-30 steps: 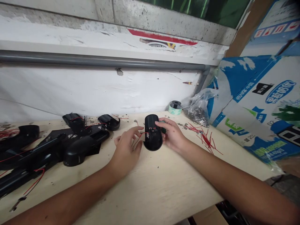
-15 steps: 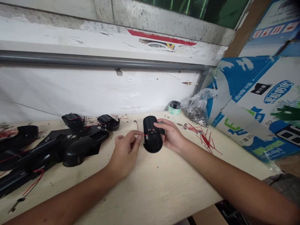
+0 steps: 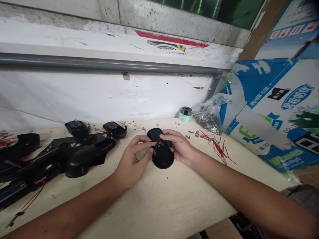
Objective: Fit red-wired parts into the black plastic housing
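Observation:
A black plastic housing (image 3: 163, 158), hollow and rounded at its near end, is held tilted just above the table. My right hand (image 3: 181, 146) grips it from the right, thumb over the rim and fingers behind. A dark green piece (image 3: 169, 142) shows between that hand and the housing; its kind is unclear. My left hand (image 3: 137, 156) is at the left rim, index finger and thumb in a pinch at small parts inside. Whatever the pinch holds is too small to make out. A thin red wire with a metal tab (image 3: 143, 129) shows behind the left fingers.
More black housings (image 3: 86, 159) with red wires lie piled at the left. Cut red wires (image 3: 220, 148) are scattered at the right. Behind them sit a tape roll (image 3: 185, 116) and a clear bag of small metal parts (image 3: 210, 121). A printed carton (image 3: 269, 116) borders the table's right side.
The housing has tipped and come slightly nearer, its top edge turning left. My left fingers have moved from beside the rim to over it. My right hand keeps its hold.

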The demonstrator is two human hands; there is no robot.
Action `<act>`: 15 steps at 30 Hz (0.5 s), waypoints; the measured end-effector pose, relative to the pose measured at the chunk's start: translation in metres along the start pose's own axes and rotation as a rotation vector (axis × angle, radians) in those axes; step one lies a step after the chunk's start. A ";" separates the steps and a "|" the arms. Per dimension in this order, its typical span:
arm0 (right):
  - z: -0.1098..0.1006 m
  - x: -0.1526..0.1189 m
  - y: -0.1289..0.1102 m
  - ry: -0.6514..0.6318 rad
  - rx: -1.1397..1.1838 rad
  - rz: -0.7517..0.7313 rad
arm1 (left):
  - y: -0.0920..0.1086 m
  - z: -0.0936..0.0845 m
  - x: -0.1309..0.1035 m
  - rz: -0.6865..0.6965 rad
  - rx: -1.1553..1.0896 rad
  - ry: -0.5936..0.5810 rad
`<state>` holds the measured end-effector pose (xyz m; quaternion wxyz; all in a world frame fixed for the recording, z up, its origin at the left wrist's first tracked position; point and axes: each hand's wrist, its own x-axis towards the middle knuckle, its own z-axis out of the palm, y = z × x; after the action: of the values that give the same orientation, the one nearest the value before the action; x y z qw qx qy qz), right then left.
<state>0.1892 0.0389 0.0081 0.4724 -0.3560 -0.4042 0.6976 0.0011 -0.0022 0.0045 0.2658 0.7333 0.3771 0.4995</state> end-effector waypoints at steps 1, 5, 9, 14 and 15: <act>0.000 0.000 0.000 0.000 0.008 0.002 | 0.001 -0.001 0.000 0.028 0.011 0.001; 0.001 0.001 -0.001 0.026 0.056 0.020 | 0.000 -0.005 -0.002 0.143 0.120 -0.046; 0.003 0.001 -0.001 0.039 0.116 0.038 | -0.001 -0.009 -0.001 0.265 0.214 -0.098; 0.003 0.001 0.000 0.049 0.150 0.056 | 0.002 -0.014 0.001 0.415 0.280 -0.138; 0.003 0.001 0.000 0.044 0.138 0.044 | 0.003 -0.015 0.001 0.442 0.297 -0.150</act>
<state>0.1859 0.0390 0.0090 0.4892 -0.3466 -0.3371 0.7259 -0.0116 -0.0024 0.0124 0.0670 0.8637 0.2563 0.4288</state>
